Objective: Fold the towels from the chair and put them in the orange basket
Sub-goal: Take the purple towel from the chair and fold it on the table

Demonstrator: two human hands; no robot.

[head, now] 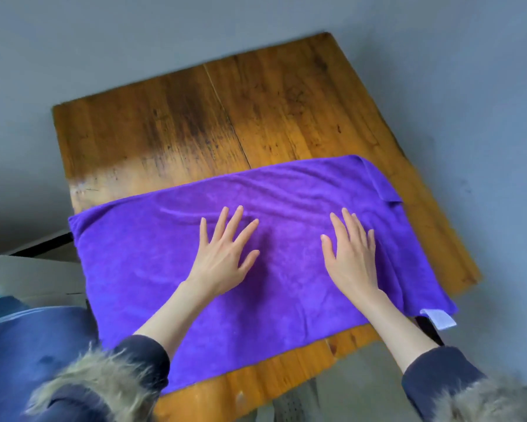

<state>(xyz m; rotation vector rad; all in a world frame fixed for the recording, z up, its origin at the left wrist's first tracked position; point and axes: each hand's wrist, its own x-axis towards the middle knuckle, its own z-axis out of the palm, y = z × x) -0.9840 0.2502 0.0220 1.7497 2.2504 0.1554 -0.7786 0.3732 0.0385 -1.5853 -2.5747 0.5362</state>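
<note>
Head cam, steep down, close over table (286,117), slightly blurred

towel (152,269) lies on table (195,123); both hands (222,254) flat on it.

The towel (256,239) is soft, fuzzy cloth, matt, lightly rumpled, with a smooth white fabric tag (438,318) at one corner. The table (225,117) is varnished wood with visible grain, dark worn stains and a glossy patch near its left edge. The sleeves (146,357) are dark matt cloth trimmed with shaggy fur (104,382).
</note>
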